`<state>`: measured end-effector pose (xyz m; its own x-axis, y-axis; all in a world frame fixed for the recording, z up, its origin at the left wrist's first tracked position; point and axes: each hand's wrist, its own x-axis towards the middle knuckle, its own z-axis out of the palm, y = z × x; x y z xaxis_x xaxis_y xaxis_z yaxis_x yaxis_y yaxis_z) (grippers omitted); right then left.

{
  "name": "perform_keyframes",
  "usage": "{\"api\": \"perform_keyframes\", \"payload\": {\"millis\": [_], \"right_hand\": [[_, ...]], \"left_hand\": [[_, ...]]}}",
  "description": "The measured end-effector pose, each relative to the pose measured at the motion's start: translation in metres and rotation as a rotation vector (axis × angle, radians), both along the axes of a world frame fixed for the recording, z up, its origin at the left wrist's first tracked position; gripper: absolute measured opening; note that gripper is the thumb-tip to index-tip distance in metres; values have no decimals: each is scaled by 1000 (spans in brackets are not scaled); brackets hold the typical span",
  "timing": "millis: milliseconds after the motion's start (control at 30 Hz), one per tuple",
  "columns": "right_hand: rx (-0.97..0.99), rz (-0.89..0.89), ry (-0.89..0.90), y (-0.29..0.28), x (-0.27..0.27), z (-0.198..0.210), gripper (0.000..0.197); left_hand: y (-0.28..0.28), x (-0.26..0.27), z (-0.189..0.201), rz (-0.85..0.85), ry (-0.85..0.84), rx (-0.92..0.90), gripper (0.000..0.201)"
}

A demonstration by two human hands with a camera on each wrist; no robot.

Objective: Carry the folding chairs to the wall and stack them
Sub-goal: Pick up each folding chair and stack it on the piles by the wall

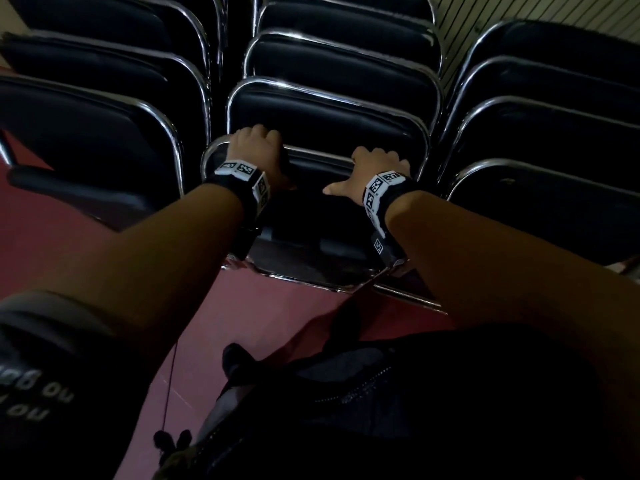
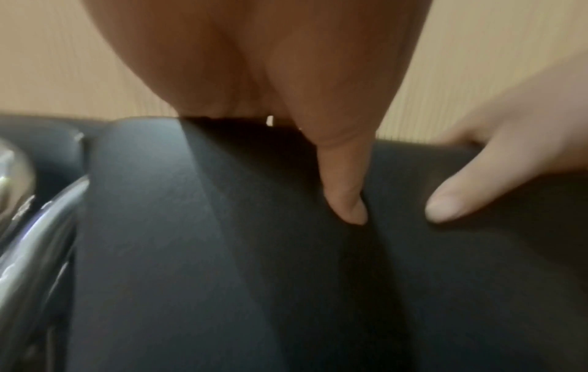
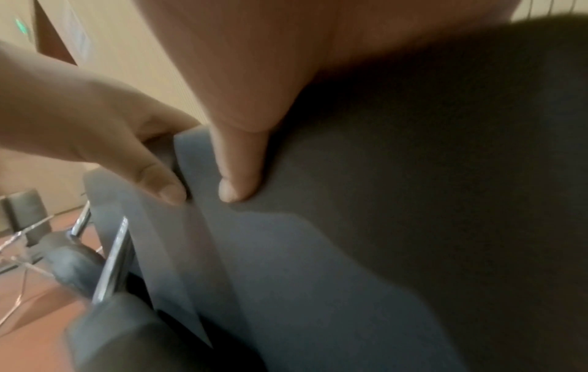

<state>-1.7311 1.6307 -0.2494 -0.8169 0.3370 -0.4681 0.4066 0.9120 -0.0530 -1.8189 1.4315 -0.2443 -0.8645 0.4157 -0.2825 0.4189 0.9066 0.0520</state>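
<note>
A black padded folding chair with a chrome tube frame stands folded at the front of the middle row of stacked chairs. My left hand grips the top left of its backrest, fingers curled over the top edge. My right hand grips the top right the same way. In the left wrist view my left thumb presses on the front of the pad, with the right thumb beside it. The right wrist view shows my right thumb on the pad.
More folded black chairs lean in a row on the left and another on the right, close on both sides. A beige ribbed wall stands behind them. Red floor lies between me and the chairs. A dark bag hangs at my waist.
</note>
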Motion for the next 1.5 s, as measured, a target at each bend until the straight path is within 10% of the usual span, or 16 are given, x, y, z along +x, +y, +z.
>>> {"api": "perform_keyframes", "payload": {"millis": [533, 1067, 1500], "right_hand": [[-197, 91, 346, -210, -31, 82, 30], [-196, 428, 294, -541, -88, 177, 28], [-436, 614, 65, -800, -219, 119, 32]], "left_hand": [[-206, 1, 44, 183, -171, 333, 43], [-508, 7, 126, 347, -97, 442, 28], [-729, -21, 115, 764, -138, 346, 36]]}}
